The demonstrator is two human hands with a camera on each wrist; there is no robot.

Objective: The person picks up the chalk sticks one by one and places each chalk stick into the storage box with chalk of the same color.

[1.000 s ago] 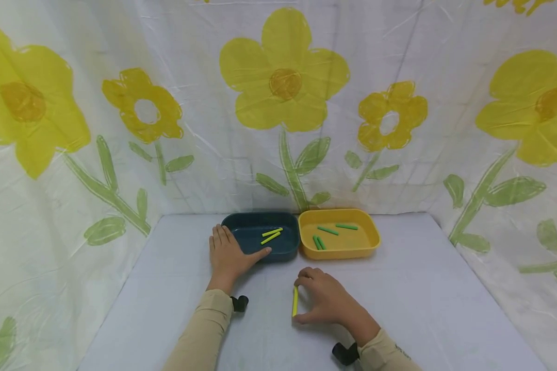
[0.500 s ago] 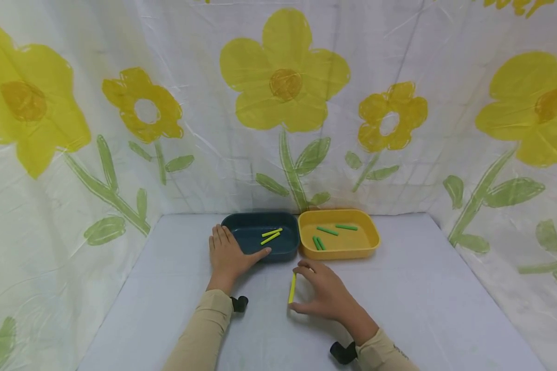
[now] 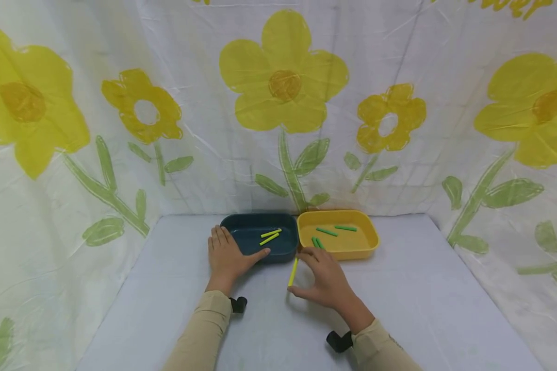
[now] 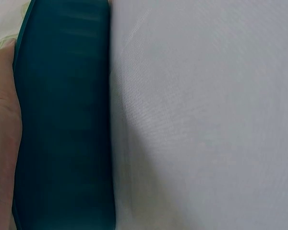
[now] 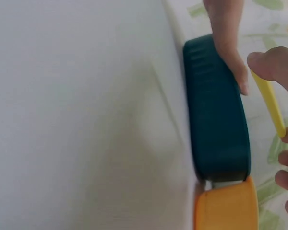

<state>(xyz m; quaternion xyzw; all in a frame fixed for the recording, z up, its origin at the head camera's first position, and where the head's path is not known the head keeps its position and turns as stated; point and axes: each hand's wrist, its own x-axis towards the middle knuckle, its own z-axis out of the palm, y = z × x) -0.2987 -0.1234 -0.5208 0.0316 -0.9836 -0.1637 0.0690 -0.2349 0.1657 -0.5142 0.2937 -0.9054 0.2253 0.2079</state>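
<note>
My right hand [image 3: 326, 275] pinches a yellow stick [image 3: 293, 272] end to end, thumb at the near end and a fingertip at the far end. It is in front of the gap between two trays; in the right wrist view the stick [image 5: 270, 102] slants between thumb and finger. My left hand [image 3: 227, 255] rests on the left side of the dark teal tray [image 3: 283, 255], fingers straight along the rim and thumb stretched over the front edge. Inside that tray lie two yellow sticks [image 3: 270, 238]. The left wrist view shows the tray's outer wall [image 4: 62, 120] beside my thumb.
A yellow tray [image 3: 357, 251] stands right beside the teal one, with several green sticks [image 3: 327, 232] in it. Both trays sit at the back of the white table [image 3: 422, 288], against a flower-printed curtain [image 3: 204, 175]. A black wrist camera [image 3: 339, 341] sits by each cuff.
My right hand has carried the yellow stick forward, away from me, up to the trays' front edges. My left hand has stayed in place on the teal tray.
</note>
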